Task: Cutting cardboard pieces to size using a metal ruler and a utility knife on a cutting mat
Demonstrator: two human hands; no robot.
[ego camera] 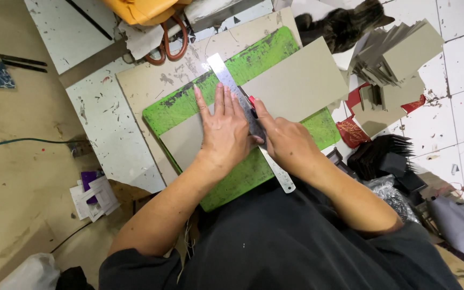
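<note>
A grey cardboard sheet (296,83) lies on a worn green cutting mat (264,51). A long steel ruler (226,78) runs diagonally across the sheet. My left hand (222,126) lies flat with fingers spread, pressing the ruler and the cardboard down. Right beside it, my right hand (285,140) is closed around a small cutting knife (252,104) with a red tip, its blade against the ruler's right edge. Most of the knife is hidden by my fingers.
Stacks of cut grey cardboard pieces (396,51) sit at the upper right on white floor tiles. Scissors with orange-brown handles (168,45) and a yellow container (143,9) lie beyond the mat. Black pieces (379,153) and plastic bags (390,196) crowd the right; papers (93,196) lie at the left.
</note>
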